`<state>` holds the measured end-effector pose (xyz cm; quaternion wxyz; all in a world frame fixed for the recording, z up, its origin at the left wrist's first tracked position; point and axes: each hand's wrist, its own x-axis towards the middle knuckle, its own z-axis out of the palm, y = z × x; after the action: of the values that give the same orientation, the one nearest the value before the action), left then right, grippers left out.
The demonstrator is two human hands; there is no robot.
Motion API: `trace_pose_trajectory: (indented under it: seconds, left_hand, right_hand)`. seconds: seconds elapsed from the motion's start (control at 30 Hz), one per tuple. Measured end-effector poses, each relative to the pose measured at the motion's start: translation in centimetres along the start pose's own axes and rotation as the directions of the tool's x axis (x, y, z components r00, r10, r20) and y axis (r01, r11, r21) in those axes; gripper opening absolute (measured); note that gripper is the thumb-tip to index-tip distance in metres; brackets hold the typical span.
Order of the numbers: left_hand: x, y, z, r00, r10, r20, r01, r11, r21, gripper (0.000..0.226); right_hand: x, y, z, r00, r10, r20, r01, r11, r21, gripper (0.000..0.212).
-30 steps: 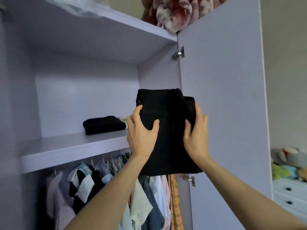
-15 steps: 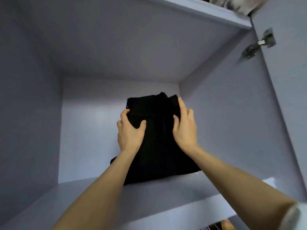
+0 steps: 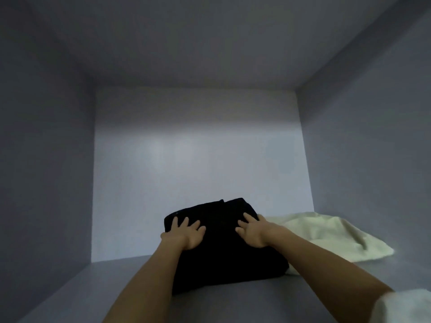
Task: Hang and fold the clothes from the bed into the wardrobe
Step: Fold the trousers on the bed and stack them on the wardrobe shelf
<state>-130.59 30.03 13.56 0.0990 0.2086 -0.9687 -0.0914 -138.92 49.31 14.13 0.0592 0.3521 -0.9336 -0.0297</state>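
A folded black garment (image 3: 221, 252) lies on the wardrobe shelf (image 3: 233, 304), inside a lilac compartment. My left hand (image 3: 185, 234) rests flat on its left side with fingers spread. My right hand (image 3: 253, 231) presses flat on its right side, fingers straight. Whether another dark garment lies beneath it is hidden.
A cream cloth (image 3: 326, 236) lies crumpled on the shelf to the right, touching the black garment's edge. The compartment's back wall (image 3: 198, 159), left wall (image 3: 46, 171) and right wall (image 3: 373, 159) enclose the space. Bare shelf shows at the left and front.
The black garment went from upright in both hands in front of the wardrobe to lying on the shelf. My hands now lie flat on top of it. My view has moved into the compartment.
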Motion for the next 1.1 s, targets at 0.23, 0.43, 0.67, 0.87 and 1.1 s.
trace_pose_trajectory:
  seconds: [0.23, 0.43, 0.67, 0.87, 1.1]
  left_hand:
    - [-5.0, 1.7, 0.1, 0.993, -0.073, 0.093, 0.061, 0.99, 0.127, 0.069]
    - [-16.6, 4.4, -0.7, 0.981, -0.006, -0.196, 0.058, 0.965, 0.256, 0.06]
    - [-35.9, 6.6, 4.0, 0.639, 0.017, -0.769, 0.105, 0.989, 0.109, 0.044]
    - [-52.3, 4.2, 14.2, 0.605, -0.171, -0.777, 0.211, 0.976, -0.05, 0.041]
    - [-74.3, 0.9, 26.0, 0.587, -0.651, -0.482, 0.573, 0.754, -0.32, 0.043]
  right_hand:
    - [-3.4, 0.2, 0.8, 0.998, -0.064, 0.022, 0.066, 0.99, -0.121, 0.049]
    - [-12.2, 0.0, 1.5, 0.934, -0.128, -0.332, 0.197, 0.963, 0.182, 0.052]
    - [-28.5, -4.8, 6.1, 0.612, -0.105, -0.784, 0.649, 0.634, 0.421, 0.03]
    - [-40.8, -11.1, 16.9, 0.719, -0.218, -0.66, 0.689, 0.346, 0.636, 0.024]
    - [-53.7, -21.4, 27.9, 0.737, -0.611, -0.289, 0.536, 0.266, 0.802, 0.022]
